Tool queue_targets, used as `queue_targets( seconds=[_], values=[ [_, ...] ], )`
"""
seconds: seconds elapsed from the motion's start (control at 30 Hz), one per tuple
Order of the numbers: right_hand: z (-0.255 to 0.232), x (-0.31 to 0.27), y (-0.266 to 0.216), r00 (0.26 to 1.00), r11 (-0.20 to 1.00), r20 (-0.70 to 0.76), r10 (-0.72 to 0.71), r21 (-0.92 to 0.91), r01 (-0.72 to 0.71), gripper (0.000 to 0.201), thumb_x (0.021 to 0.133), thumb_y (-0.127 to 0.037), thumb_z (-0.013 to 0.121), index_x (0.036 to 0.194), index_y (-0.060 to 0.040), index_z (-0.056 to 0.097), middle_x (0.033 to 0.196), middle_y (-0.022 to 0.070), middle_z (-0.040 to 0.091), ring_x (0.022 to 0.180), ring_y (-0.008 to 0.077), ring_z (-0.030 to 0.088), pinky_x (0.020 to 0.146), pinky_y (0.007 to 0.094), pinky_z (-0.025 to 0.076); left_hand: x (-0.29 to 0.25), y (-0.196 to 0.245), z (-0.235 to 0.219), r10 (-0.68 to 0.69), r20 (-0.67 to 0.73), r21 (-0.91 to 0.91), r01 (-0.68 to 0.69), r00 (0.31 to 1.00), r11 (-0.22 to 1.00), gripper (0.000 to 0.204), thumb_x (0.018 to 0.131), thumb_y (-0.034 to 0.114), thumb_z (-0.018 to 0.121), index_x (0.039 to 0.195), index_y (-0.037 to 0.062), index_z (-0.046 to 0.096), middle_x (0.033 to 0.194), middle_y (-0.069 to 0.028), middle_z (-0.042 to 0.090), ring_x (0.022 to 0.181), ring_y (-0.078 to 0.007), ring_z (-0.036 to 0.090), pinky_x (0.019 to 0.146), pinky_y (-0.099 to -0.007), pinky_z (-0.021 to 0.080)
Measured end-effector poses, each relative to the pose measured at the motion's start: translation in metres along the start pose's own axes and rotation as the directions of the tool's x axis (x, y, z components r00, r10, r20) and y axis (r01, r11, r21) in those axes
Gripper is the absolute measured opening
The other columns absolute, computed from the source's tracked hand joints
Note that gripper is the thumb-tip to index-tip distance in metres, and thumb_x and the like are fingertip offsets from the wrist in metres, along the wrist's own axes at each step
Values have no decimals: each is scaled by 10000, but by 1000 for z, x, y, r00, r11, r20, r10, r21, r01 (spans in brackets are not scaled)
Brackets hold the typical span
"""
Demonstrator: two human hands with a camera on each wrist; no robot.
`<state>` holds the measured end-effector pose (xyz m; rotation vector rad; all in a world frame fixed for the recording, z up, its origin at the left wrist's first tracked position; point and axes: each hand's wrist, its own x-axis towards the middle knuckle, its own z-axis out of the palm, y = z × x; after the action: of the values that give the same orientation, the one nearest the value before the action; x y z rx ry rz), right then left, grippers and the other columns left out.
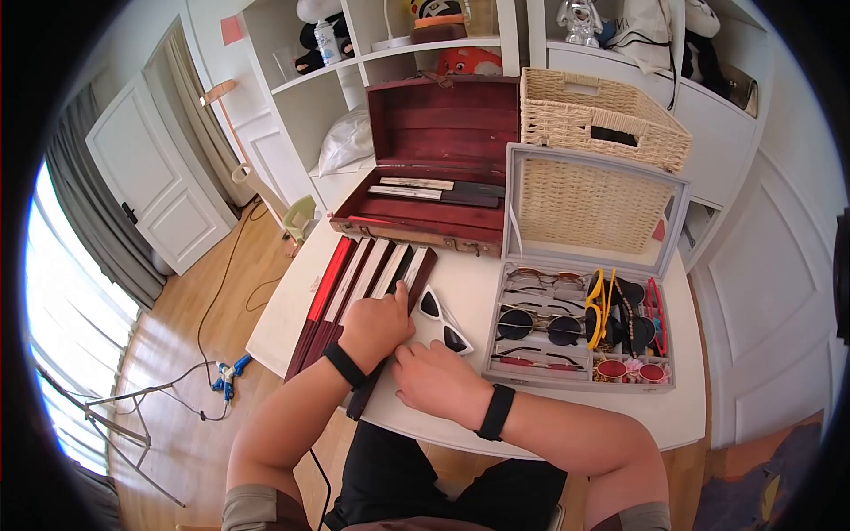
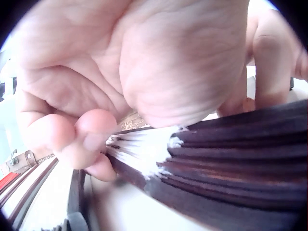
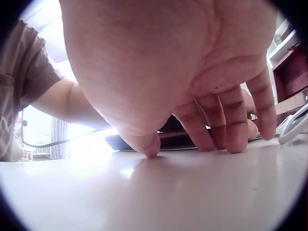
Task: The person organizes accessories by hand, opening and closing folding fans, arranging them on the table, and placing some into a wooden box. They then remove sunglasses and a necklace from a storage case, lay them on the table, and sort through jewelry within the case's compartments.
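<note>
Step in hand, prob.: straightening the last of a row of folded fans. L hand lay over a folded fan w/ dark brown ribs and a white leaf; its fingers were curled round the fan's edge, so the grip looked closed on it, tho how firmly I couldn't tell. That fan lay on the glossy white table at the right end of the row, w/ a bright red folded fan at the left end.

R hand had its fingers fairly straight, thumb & fingertips down on the tabletop just beside the held fan, gripping nothing; couldn't tell if it touched the fan too. White-framed sunglasses w/ dark lenses lay near it.

Next move, I'd guess, called for squaring that fan w/ its neighbours, then letting go gently, w/o dragging the row or nudging the sunglasses.

Behind stood an open dark-red suitcase w/ more fans inside; to its right, a light-grey box of glasses w/ a clear lid.

Brands/labels: none legible. A white can w/ blue print stood on the shelf, lettering too small to read.
</note>
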<state>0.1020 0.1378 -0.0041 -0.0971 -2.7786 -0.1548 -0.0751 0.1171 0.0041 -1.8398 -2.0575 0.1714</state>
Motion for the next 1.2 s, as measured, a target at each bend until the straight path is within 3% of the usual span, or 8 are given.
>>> queue_targets(
  seconds=[0.17,0.27,0.47,0.53,0.67,0.8,0.9,1.2],
  values=[
    [0,0,0,1000,1000,-11,1,5,-1,287,847,-372,713,899,-95,661,888,44,568,821,185,616,674,338,446,2,0,-17,-9,36,-43,11,999,999,604,864,364,634,1343,0,575,800,-104,706,662,-254,707,588,-389,563],
    [1,-1,0,997,1000,-69,-22,9,22,120,873,-187,584,862,-123,685,848,38,599,777,188,614,637,333,429,1,-1,-27,-19,91,-57,24,996,998,598,893,425,637,1321,11,581,841,-111,712,729,-253,718,621,-393,565],
    [-1,0,2,998,998,-53,-22,51,24,135,853,-233,635,873,-112,692,863,40,603,810,193,617,653,337,447,-9,-23,-62,-72,-36,-266,60,997,962,441,949,443,614,1144,48,650,871,-135,705,804,-322,703,673,-431,546],
    [-5,1,1,998,995,58,2,101,-8,281,850,-338,724,921,-72,667,919,59,583,870,210,617,703,350,468,-15,-51,-71,-271,-38,-475,221,962,852,381,962,403,604,1047,39,680,914,-164,713,821,-361,693,735,-455,555],
    [-8,1,1,998,994,70,-9,110,1,271,861,-326,714,922,-65,668,925,62,586,869,212,616,710,351,470,-28,-137,-14,-430,-5,-566,352,903,745,339,977,316,562,1070,13,683,980,-206,709,911,-396,681,825,-464,537],
    [-13,2,2,996,996,84,-17,94,10,268,877,-325,700,919,-62,667,926,63,588,873,215,618,721,352,476,-41,-196,44,-386,145,-530,401,911,747,359,969,296,560,1159,14,676,1153,-228,679,1036,-396,663,907,-453,524],
    [-14,2,1,996,995,90,-18,104,9,268,883,-329,694,914,-64,665,927,63,586,876,215,618,727,353,479,-39,-201,44,-342,414,-302,481,844,823,585,974,353,549,1448,15,497,1471,-236,494,1321,-391,515,1109,-435,416],
    [-17,2,3,995,995,94,-27,93,18,270,888,-330,690,901,-62,653,922,62,576,872,212,610,741,348,476,-15,-215,73,-424,623,-203,660,657,724,863,978,620,425,1606,75,195,1675,-189,128,1514,-391,238,1230,-435,241]
  ],
)
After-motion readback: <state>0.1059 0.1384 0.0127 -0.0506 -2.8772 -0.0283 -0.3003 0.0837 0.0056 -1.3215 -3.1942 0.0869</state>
